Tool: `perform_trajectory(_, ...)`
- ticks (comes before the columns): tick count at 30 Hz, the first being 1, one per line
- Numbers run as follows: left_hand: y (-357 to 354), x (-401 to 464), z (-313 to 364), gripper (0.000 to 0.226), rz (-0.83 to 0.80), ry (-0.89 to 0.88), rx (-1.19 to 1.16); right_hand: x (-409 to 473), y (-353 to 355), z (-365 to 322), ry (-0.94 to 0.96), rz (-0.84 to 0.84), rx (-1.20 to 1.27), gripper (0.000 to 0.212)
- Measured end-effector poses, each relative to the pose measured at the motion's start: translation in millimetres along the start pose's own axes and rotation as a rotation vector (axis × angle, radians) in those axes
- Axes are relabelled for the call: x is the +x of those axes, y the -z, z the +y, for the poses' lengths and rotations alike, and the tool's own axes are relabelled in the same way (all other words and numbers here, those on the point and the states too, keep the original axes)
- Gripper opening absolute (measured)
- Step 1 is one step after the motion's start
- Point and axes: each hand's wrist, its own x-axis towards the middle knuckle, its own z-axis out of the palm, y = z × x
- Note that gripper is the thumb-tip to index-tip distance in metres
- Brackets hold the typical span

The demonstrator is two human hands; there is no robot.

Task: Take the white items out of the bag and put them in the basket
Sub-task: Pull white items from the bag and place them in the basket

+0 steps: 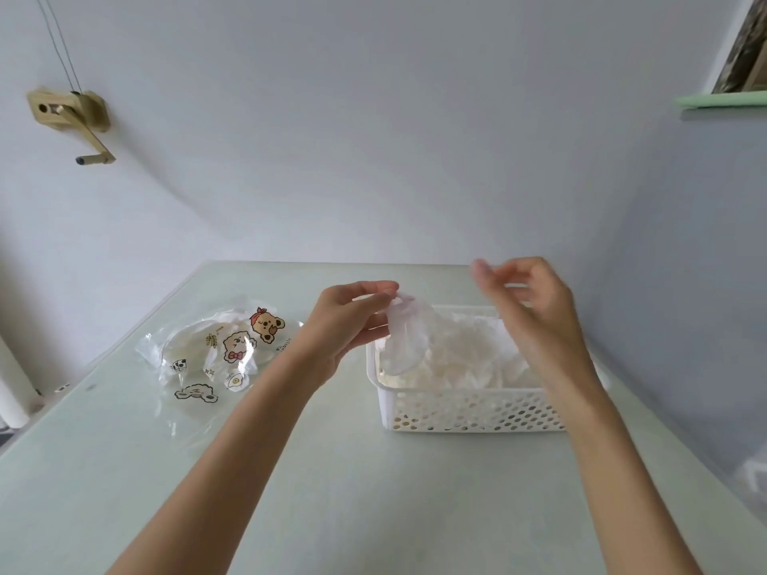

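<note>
A clear plastic bag (216,359) printed with cartoon bears lies crumpled on the table at the left. My left hand (352,321) pinches a thin white item (404,338) that hangs down over the left end of the white perforated basket (469,412). The basket holds a heap of several similar white items (460,346). My right hand (535,309) hovers over the basket's right side, fingers apart and slightly blurred, holding nothing.
The pale green table (332,471) meets a white wall at the back. A wooden crank handle (74,118) is mounted on the wall at upper left. Something pale and translucent (753,479) sits at the right edge.
</note>
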Motion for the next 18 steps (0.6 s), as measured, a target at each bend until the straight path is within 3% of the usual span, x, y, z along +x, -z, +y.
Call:
perform_trajectory(3,-2.9,1.2,4.6,0.015,-0.017,0.01,-0.059,-16.8,-5.7,-8.1,0.07,-0.352,-0.299,0.077)
perform_trajectory(6,-3.8,1.7,9.7,0.018,-0.036,0.002,-0.153,-22.4,-13.1,-3.8,0.427,-0.446,-0.527,0.098)
perform_trajectory(8,-3.8,0.8,13.9,0.021,-0.044,0.011,-0.221,-21.9,-18.4,-3.2,0.587,-0.383,-0.601,0.091)
perform_trajectory(10,-4.2,-0.8,16.3,0.02,-0.064,0.029,-0.237,-18.9,-20.9,-1.9,0.695,-0.227,-0.579,0.058)
perform_trajectory(12,0.7,-1.5,14.5,0.02,-0.048,0.028,-0.171,-18.7,-18.9,-5.6,0.627,-0.143,-0.309,0.018)
perform_trajectory(13,4.8,-2.9,12.7,0.02,-0.043,0.023,-0.129,-18.1,-16.8,-8.4,0.529,-0.14,-0.125,0.009)
perform_trajectory(15,14.3,-7.7,8.6,0.019,-0.075,0.031,-0.058,-15.7,-11.0,-13.5,0.336,-0.116,0.106,0.014)
perform_trajectory(18,25.6,-13.3,12.6,0.023,-0.049,0.008,0.087,-12.6,-3.5,-13.8,0.198,-0.108,0.188,0.017)
